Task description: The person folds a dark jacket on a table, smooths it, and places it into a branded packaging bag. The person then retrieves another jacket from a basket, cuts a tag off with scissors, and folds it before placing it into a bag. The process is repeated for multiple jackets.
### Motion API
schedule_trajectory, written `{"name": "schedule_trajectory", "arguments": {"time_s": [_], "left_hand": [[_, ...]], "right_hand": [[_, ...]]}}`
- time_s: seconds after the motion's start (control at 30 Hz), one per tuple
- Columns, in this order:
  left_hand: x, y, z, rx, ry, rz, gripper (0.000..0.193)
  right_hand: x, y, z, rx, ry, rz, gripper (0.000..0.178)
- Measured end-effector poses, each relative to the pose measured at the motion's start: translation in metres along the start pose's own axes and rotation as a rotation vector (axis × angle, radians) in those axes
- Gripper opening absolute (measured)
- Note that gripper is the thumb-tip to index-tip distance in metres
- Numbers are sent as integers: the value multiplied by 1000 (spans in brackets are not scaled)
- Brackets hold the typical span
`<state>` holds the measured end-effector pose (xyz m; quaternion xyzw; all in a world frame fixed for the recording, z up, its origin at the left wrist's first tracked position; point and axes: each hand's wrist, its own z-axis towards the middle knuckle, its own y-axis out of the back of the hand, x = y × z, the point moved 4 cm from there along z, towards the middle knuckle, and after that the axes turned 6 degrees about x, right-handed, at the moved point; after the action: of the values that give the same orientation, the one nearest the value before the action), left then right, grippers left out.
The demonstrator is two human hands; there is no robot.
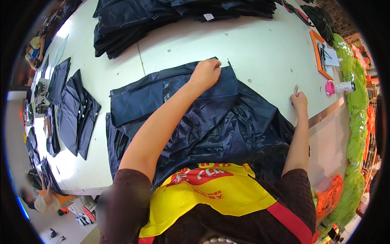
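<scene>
A dark navy, shiny garment (195,122) lies spread in folds over the near part of the white table, its near side reaching my yellow apron. A flat rectangular panel of it is turned uppermost toward the far side. My left hand (206,74) is closed at the panel's far edge, fingers pinching the cloth. Off to the right, my right hand (300,100) is over the table near its edge, apart from the garment. Its fingers are curled, with a slim tip pointing away from me; whether that is a finger or a small held thing is unclear.
A thick stack of dark garments (174,20) lies at the table's far side. More dark pieces (75,114) lie at left. An orange tray (321,55), a pink ring-shaped item (330,88) and a patterned bottle (345,87) stand at right, beside heaped lime-green cloth (354,138). Other people work at far left.
</scene>
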<state>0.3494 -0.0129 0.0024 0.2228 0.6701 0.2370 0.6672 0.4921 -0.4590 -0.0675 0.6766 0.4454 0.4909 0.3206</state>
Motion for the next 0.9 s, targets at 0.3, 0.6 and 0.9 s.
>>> {"name": "schedule_trajectory", "arguments": {"time_s": [0.3, 0.6, 0.9], "left_hand": [[23, -52, 63, 246, 400, 211, 26], [23, -40, 35, -103, 385, -399, 20], [21, -36, 17, -264, 388, -847, 25]], "right_hand": [[122, -24, -45, 70, 243, 542, 34], [240, -47, -44, 55, 405, -143, 34], [298, -87, -17, 298, 753, -226, 18]]}}
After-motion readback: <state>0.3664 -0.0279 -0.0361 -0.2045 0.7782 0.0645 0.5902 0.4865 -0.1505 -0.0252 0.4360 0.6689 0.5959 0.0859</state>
